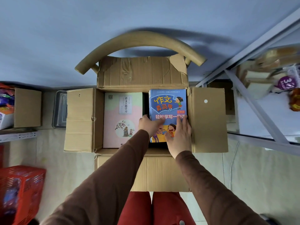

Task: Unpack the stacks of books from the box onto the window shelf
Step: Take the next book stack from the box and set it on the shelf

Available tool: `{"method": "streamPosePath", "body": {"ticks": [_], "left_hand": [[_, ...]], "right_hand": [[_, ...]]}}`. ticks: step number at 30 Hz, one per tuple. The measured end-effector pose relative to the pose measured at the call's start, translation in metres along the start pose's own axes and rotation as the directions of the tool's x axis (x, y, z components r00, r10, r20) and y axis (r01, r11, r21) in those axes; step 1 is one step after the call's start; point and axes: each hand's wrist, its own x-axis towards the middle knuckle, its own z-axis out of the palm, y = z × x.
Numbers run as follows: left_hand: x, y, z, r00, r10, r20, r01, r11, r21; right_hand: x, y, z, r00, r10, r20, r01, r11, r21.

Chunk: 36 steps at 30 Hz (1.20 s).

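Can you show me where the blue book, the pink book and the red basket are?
blue book (168,101): head view, on its cover title.
pink book (121,125): head view, middle of cover.
red basket (21,192): head view, its mesh side.

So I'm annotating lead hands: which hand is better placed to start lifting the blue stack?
Left, marginally. The left hand already curls over the blue stack's left edge beside the gap, while the right hand lies flat on the cover against the box flap.
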Motion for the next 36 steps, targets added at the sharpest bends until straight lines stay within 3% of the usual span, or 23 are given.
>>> {"method": "streamPosePath", "body": {"ticks": [5,10,14,17,21,28,36], "left_hand": [[-0.013,-0.002,0.005,0.994,-0.029,0.107,0.066,0.930,-0.363],[-0.032,0.000,-0.003,0.998,0.029,0.052,-0.006,0.917,-0.399],[-0.061,0.004,-0.042,0.995,0.025,0.094,0.022,0.883,-0.469],[-0.103,0.006,-0.083,0.997,0.034,0.066,0.005,0.854,-0.520],[-0.166,0.002,-0.146,0.995,0.092,-0.033,-0.092,0.771,-0.630],[-0.298,-0.053,-0.266,0.945,0.154,-0.289,-0.321,0.600,-0.732],[-0.478,-0.223,-0.384,0.815,0.074,-0.575,-0.561,0.348,-0.751]], "right_hand": [[-0.003,0.002,-0.003,1.000,-0.023,-0.006,0.023,0.995,0.093],[-0.006,0.001,-0.010,0.999,-0.050,0.013,0.046,0.972,0.229],[-0.002,-0.007,-0.024,0.987,0.043,0.154,-0.111,0.879,0.464],[-0.014,-0.030,-0.037,0.923,-0.023,0.384,-0.238,0.750,0.617],[-0.049,-0.081,-0.053,0.815,-0.228,0.533,-0.266,0.670,0.693],[-0.162,-0.212,-0.054,0.675,-0.538,0.506,-0.068,0.637,0.768],[-0.402,-0.316,0.018,0.444,-0.714,0.541,0.060,0.627,0.777]]}}
